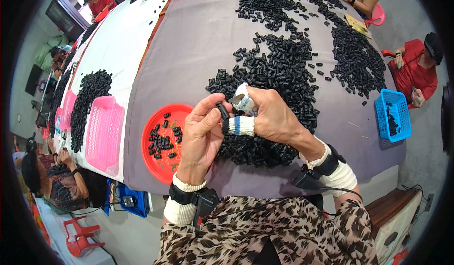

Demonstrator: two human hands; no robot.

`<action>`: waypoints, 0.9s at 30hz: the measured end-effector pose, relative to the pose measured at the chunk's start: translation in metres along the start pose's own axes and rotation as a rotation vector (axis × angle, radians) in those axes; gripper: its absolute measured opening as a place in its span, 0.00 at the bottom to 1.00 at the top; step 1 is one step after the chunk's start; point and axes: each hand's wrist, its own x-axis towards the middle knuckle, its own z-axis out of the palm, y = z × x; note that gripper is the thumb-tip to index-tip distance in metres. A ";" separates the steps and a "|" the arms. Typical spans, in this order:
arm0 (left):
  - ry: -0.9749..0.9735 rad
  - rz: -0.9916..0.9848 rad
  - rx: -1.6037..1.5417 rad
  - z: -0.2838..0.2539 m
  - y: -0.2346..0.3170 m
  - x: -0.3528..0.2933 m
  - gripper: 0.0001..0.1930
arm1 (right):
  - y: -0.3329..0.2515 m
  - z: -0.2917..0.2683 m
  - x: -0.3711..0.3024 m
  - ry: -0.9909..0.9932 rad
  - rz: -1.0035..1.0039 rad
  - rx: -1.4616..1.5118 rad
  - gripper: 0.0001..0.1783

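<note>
Between the thumb and fingers of my left hand is a small black cylindrical part. My right hand grips a small knife, its short blade close to that part. White cloth wraps, one with blue stripes, cover some of my right fingers. The knife's handle is hidden in my grip. Under and beyond both hands spreads a large heap of similar black parts. Left of my left hand, a round red tray holds several loose black parts.
A grey cloth covers the table. Pink baskets stand at the left, and a blue basket sits near the right edge. Further black heaps lie around. Other people sit along the table's sides.
</note>
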 end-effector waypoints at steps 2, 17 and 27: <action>-0.017 0.007 0.004 -0.001 0.001 0.000 0.14 | 0.000 0.000 0.003 -0.033 -0.012 -0.013 0.21; -0.040 -0.002 0.110 -0.003 0.001 0.004 0.14 | -0.006 -0.014 0.014 -0.279 0.042 -0.163 0.20; -0.049 -0.016 0.140 -0.002 0.003 0.004 0.14 | -0.006 -0.016 0.015 -0.331 0.033 -0.182 0.20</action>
